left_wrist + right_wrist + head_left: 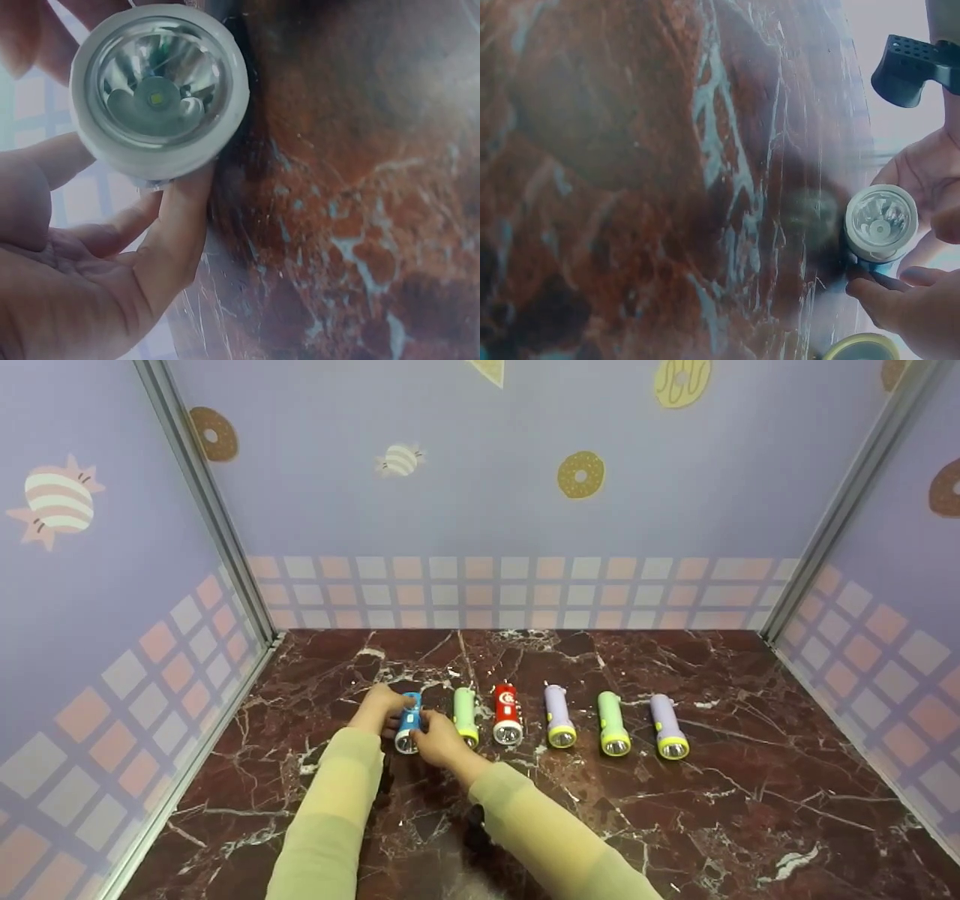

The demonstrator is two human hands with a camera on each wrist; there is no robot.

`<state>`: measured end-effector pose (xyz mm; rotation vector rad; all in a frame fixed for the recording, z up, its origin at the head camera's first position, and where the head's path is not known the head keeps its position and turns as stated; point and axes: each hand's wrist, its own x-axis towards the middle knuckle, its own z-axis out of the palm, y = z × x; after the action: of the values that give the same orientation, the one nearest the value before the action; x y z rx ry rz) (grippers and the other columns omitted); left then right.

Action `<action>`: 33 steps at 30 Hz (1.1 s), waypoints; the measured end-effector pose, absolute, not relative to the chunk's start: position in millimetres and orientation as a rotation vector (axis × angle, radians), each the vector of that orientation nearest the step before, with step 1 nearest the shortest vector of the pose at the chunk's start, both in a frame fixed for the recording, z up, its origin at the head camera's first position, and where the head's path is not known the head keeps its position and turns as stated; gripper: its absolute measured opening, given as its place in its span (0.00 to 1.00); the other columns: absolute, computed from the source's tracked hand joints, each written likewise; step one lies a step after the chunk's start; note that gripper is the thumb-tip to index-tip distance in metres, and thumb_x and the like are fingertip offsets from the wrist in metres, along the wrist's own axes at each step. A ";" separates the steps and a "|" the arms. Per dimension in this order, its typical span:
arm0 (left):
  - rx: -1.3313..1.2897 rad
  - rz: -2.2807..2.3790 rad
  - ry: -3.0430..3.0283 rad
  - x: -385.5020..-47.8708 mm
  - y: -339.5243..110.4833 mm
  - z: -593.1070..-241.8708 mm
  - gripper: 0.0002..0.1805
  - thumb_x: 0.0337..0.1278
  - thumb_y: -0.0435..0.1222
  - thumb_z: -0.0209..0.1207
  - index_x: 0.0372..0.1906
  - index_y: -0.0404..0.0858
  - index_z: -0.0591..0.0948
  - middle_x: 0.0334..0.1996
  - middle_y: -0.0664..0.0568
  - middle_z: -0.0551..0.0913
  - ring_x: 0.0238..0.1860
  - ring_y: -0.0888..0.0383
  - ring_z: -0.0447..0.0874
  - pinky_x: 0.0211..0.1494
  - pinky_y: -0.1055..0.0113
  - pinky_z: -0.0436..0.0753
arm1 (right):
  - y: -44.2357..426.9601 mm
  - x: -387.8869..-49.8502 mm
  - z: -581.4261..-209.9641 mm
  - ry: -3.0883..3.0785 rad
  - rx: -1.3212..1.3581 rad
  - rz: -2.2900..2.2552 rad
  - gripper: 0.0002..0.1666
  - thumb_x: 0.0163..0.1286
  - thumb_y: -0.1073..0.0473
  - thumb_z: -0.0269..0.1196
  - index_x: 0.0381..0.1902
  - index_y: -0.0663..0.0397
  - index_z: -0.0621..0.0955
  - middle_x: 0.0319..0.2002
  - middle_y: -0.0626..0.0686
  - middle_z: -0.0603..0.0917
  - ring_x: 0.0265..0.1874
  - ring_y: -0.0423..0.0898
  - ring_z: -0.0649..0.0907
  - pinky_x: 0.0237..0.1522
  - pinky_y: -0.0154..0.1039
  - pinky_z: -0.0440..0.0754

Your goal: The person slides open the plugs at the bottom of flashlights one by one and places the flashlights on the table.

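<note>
A blue flashlight (409, 718) with a white head lies at the left end of a row, its lens facing the near side. My left hand (382, 705) grips it from the left, thumb over its top. From the right, my right hand (441, 739) pinches its side near the head. In the left wrist view the lens (155, 97) faces the camera, with fingers of the left hand (112, 277) around and under it. The right wrist view shows the flashlight head (881, 223) between the right hand (922, 304) and the other hand.
Right of the hands stretch a green flashlight (465, 712), a red one (506, 706), a purple one (557, 709), another green one (611, 718) and another purple one (664, 720). Patterned walls (480, 510) enclose the dark marbled table (712, 825) on three sides.
</note>
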<state>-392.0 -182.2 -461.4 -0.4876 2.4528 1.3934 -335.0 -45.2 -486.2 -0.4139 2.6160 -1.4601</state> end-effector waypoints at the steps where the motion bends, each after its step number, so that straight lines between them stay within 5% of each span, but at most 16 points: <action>1: -0.485 1.395 2.449 -391.8 -182.0 -461.4 0.37 0.72 0.39 0.58 0.76 0.25 0.58 0.46 0.39 0.81 0.36 0.51 0.87 0.45 0.54 0.90 | -45.3 -335.3 -486.5 2.614 -0.414 -1.464 0.27 0.76 0.64 0.57 0.68 0.75 0.72 0.64 0.70 0.79 0.66 0.61 0.78 0.68 0.52 0.77; 13: -0.474 1.443 2.420 -390.1 -181.9 -462.4 0.38 0.68 0.34 0.61 0.75 0.25 0.57 0.53 0.32 0.79 0.33 0.51 0.86 0.42 0.55 0.90 | -45.3 -335.9 -491.0 2.575 -0.389 -1.499 0.25 0.76 0.65 0.56 0.66 0.74 0.74 0.63 0.69 0.80 0.65 0.60 0.79 0.67 0.51 0.79; 23: -0.458 1.502 2.327 -387.8 -183.5 -453.4 0.47 0.69 0.31 0.59 0.81 0.29 0.43 0.66 0.27 0.71 0.58 0.36 0.84 0.56 0.48 0.88 | -47.6 -335.3 -489.3 2.620 -0.384 -1.538 0.23 0.73 0.65 0.58 0.60 0.75 0.78 0.55 0.69 0.85 0.59 0.60 0.83 0.63 0.49 0.81; 27: -0.451 1.496 2.328 -389.6 -183.7 -448.3 0.45 0.70 0.32 0.58 0.81 0.29 0.44 0.61 0.29 0.74 0.44 0.44 0.88 0.51 0.51 0.90 | -48.2 -336.3 -488.4 2.619 -0.367 -1.568 0.23 0.74 0.63 0.59 0.60 0.74 0.78 0.55 0.68 0.85 0.58 0.59 0.84 0.62 0.49 0.82; 33: -0.437 1.539 2.328 -390.4 -184.7 -442.5 0.34 0.69 0.32 0.60 0.73 0.24 0.61 0.43 0.40 0.81 0.27 0.55 0.85 0.35 0.59 0.90 | -48.1 -336.7 -485.4 2.564 -0.311 -1.671 0.24 0.76 0.60 0.59 0.62 0.73 0.77 0.56 0.67 0.85 0.55 0.55 0.85 0.56 0.45 0.85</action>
<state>-390.4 -184.7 -442.5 -0.4373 2.3278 1.5392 -336.7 -48.1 -485.4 -0.3107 2.5640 -1.6707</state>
